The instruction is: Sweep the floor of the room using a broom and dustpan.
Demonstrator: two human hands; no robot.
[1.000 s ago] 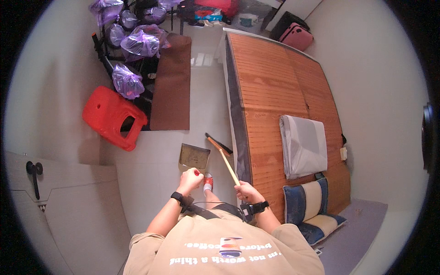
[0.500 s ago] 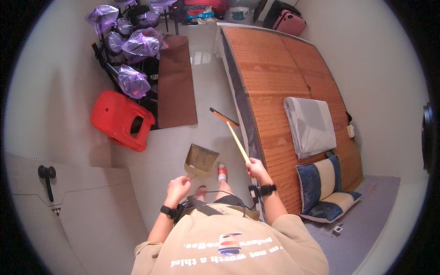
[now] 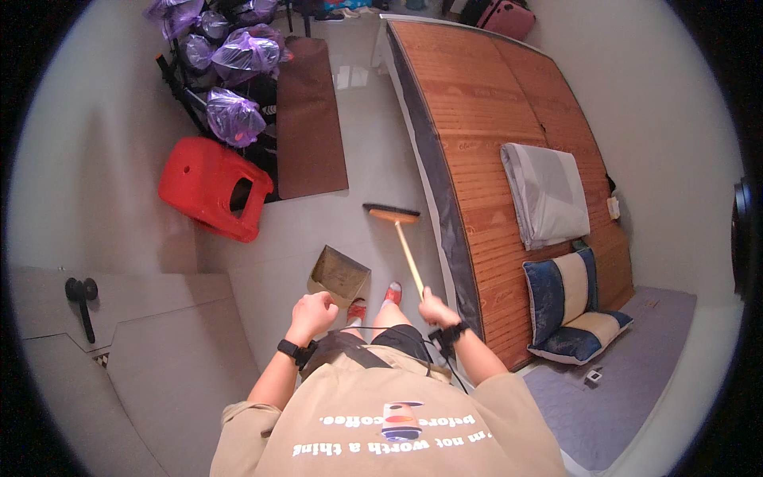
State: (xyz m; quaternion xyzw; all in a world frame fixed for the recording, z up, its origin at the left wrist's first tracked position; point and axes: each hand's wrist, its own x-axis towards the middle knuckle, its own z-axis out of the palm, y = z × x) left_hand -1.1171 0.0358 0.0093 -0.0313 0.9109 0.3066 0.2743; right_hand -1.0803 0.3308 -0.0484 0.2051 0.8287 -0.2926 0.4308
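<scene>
The right hand [image 3: 435, 311] is clamped around the upper handle of the broom [image 3: 406, 250]. The left hand [image 3: 312, 313] is curled shut at the near edge of the dustpan [image 3: 340, 273], fist over the dustpan's handle, which the hand hides. The broom has a straight pale-yellow stick, an orange block and a dark bristle strip along the far edge; its head is set crosswise ahead of the right hand, near the bed [image 3: 477, 103]. Whether the bristles press on the floor [image 3: 270, 266] cannot be told. The dustpan is open-topped and tan, with a brownish, stained interior; loose contents cannot be made out. It is just ahead of the red slippers [image 3: 393, 293]. Left of it is a red stool [image 3: 208, 184]. Beyond the stool, translucent purple bags [image 3: 246, 54] enclose dark, indistinct items beside a brown mat [image 3: 310, 119]. A pink suitcase [image 3: 509, 19], closed, is at the bed's far end.
</scene>
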